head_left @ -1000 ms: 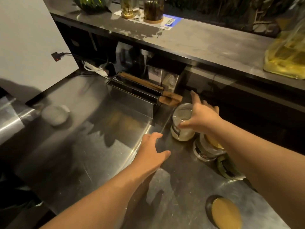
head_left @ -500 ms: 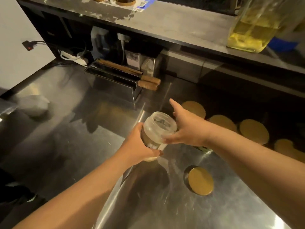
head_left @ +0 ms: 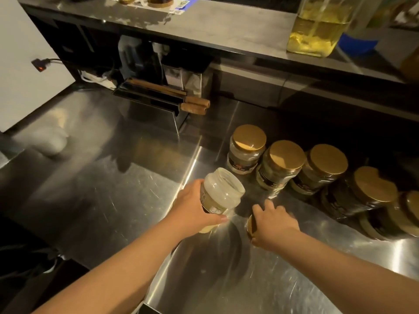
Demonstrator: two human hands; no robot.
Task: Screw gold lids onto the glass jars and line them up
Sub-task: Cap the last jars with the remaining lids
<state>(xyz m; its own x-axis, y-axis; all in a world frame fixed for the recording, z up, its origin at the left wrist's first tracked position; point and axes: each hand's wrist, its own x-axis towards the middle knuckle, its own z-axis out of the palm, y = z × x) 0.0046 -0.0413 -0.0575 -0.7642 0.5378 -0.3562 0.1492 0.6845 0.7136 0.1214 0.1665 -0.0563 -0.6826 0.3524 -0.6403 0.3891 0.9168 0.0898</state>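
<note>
1. While the left hand (head_left: pixel 195 209) wraps its fingers and thumb round the body, the open jar (head_left: pixel 221 194) sits at frame centre. It has no lid on. I can't tell if its base touches the counter (head_left: pixel 226 279).
2. Jar axis: tilted, with the base toward lower left and the mouth pointing upper right.
3. The loose lid (head_left: pixel 250 225) is just right of the jar and slightly lower in frame. Only its left edge shows.
4. The right hand (head_left: pixel 274 223) lies over the lid, fingers curled, rim caught between fingers and thumb. It looks like a grip, but I can't tell if the lid is off the counter.
5. Key relation: the jar mouth lies up and left of the right hand, close but apart. The right hand has the lid and the left has the jar, so my guess is the lid goes up-left onto the mouth, tilted to match the jar.
6. Capped jars (head_left: pixel 281 164) stand in a row at right of centre, running toward the lower right edge. They sit close together, all with gold tops.
7. Judgement: the task is nearly done, and this is the only uncapped jar in view.
8. Further out are a knife rack (head_left: pixel 154 98) at upper centre and a jug (head_left: pixel 317 26) of yellow liquid on the upper-right shelf.
</note>
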